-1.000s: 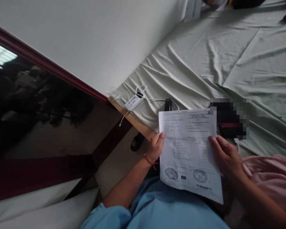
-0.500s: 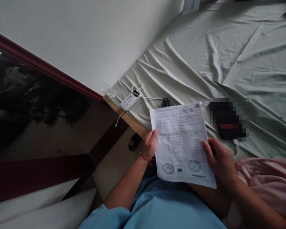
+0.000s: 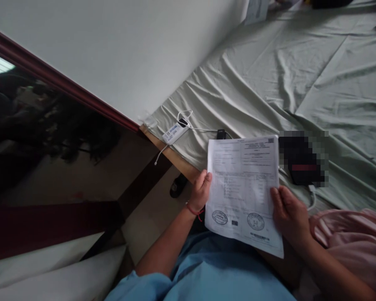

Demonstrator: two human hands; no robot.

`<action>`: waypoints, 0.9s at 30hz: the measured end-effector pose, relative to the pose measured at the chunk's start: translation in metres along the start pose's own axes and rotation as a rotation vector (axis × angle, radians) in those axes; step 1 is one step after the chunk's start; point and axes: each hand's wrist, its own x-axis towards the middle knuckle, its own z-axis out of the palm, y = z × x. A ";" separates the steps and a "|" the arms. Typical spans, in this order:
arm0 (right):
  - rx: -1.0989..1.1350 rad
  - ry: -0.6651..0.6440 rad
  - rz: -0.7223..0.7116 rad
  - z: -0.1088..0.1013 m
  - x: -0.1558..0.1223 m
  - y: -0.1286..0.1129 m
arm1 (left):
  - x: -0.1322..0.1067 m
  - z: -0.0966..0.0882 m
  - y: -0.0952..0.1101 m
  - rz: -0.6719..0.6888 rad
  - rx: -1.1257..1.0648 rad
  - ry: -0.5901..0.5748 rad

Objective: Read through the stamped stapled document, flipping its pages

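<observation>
Pale green sheets (image 3: 301, 83) cover the bed (image 3: 176, 160) ahead, a white power bank (image 3: 175, 133) and its cable (image 3: 203, 130) lying near its left edge. You hold a stamped printed document (image 3: 242, 184) above your lap (image 3: 225, 267): your left hand (image 3: 200, 194) pinches its left edge, your right hand (image 3: 290, 215) grips the right edge a little lower. It looks light, limp and easily creased, so both side edges seem the soundest places to hold.

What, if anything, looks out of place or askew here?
A white device lies at the corner of the bed, its cable dangling over the edge. The sheet is rumpled. The paper looks intact.
</observation>
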 end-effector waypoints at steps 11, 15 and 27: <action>0.060 0.025 -0.047 0.003 -0.001 0.006 | -0.001 0.000 -0.003 0.080 0.016 0.081; 0.053 0.049 -0.046 0.003 -0.001 0.009 | 0.000 -0.005 -0.007 0.096 0.024 0.097; -0.028 0.119 -0.041 -0.008 0.008 0.012 | 0.009 -0.009 -0.002 0.250 0.202 0.054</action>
